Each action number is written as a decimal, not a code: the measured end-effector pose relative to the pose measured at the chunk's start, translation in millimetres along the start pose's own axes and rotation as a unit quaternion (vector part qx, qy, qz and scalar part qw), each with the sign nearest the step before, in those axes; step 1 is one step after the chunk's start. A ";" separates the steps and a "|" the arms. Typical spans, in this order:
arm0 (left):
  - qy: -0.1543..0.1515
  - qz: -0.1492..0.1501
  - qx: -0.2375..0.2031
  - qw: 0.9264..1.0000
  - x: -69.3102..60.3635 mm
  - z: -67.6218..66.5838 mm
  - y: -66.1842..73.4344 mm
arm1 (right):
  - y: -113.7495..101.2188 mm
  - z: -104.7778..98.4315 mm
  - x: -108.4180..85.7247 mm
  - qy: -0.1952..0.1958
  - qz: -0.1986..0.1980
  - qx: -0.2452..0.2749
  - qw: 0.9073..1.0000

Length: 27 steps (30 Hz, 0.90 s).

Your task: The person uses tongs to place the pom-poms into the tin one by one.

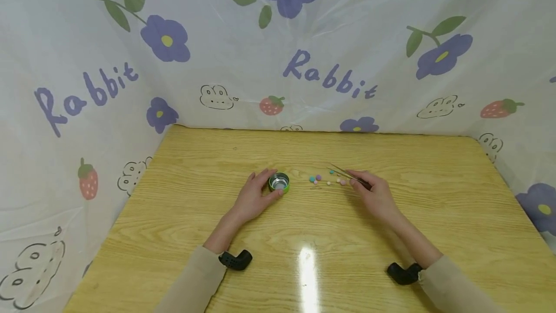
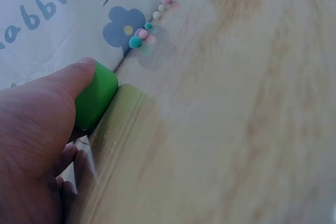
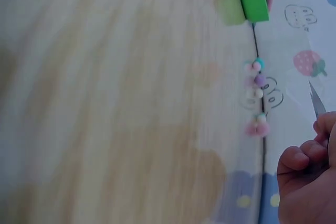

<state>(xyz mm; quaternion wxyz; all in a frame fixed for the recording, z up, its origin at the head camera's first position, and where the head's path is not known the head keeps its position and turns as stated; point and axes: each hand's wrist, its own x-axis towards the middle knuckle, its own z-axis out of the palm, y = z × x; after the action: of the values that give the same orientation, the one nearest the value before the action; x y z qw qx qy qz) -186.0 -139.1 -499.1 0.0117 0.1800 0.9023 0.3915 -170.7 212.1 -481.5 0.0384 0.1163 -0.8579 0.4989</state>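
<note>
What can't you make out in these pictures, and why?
Head view: what the small balls are made of; too small.
Left wrist view: the inside of the green container, hidden by its own wall.
Right wrist view: the rear of the tweezers, hidden by the right hand.

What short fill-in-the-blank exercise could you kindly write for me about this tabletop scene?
1. The person's left grip holds a small, round, open metal tin whose outer wall is coloured ____.
2. The person's right grip holds a slender, two-pronged metal tool known as ____.
3. In the head view, small, round, multicoloured balls lie on the yellowish wood-grain table to the ____ of the tin.
4. The white, flower-printed cloth behind bears the English word ____.

Missing words: green; tweezers; right; Rabbit.
</note>
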 end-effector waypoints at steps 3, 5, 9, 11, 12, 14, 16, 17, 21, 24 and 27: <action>0.000 0.002 0.003 1.000 -0.1 0.6 -0.6 | 4.3 -8.8 -3.8 0.006 -0.001 -0.015 1.000; -0.001 0.002 0.004 1.000 0.2 0.9 -1.5 | 6.5 -14.0 -5.3 0.007 -0.003 -0.026 1.000; -0.003 0.001 0.003 1.000 0.8 1.2 -1.3 | 9.7 -22.5 -8.1 0.007 -0.004 -0.042 0.999; -0.001 0.003 0.002 1.000 0.8 1.1 -0.4 | 11.7 -25.9 -9.8 0.006 -0.003 -0.050 0.999; -0.001 0.002 0.001 1.000 0.8 1.1 0.0 | 12.7 -27.5 -10.7 0.005 -0.003 -0.052 0.999; -0.001 0.001 0.002 1.000 0.8 1.0 0.3 | 14.2 -30.6 -12.8 0.002 -0.002 -0.058 0.998; -0.001 0.000 0.003 1.000 1.0 0.9 -0.1 | 15.5 -32.9 -14.8 -0.002 -0.004 -0.064 0.998; -0.001 0.000 0.004 1.000 1.1 0.9 -0.3 | 15.9 -34.1 -15.8 -0.004 -0.002 -0.064 0.998; -0.002 0.000 0.005 1.000 1.4 1.2 -2.6 | 17.4 -36.5 -19.2 -0.011 0.001 -0.070 0.997; -0.001 -0.002 0.007 1.000 1.4 1.4 -3.4 | 18.8 -37.7 -21.1 -0.016 0.006 -0.071 0.997; -0.003 -0.004 0.007 1.000 1.1 1.4 -2.7 | 19.7 -39.4 -23.2 -0.020 0.013 -0.068 0.997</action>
<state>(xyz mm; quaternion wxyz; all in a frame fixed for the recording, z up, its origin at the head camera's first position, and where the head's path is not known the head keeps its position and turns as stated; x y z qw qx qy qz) -187.7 -139.5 -501.9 0.0151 0.1773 0.9057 0.3848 -154.9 259.2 -482.7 0.0229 0.1120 -0.8918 0.4377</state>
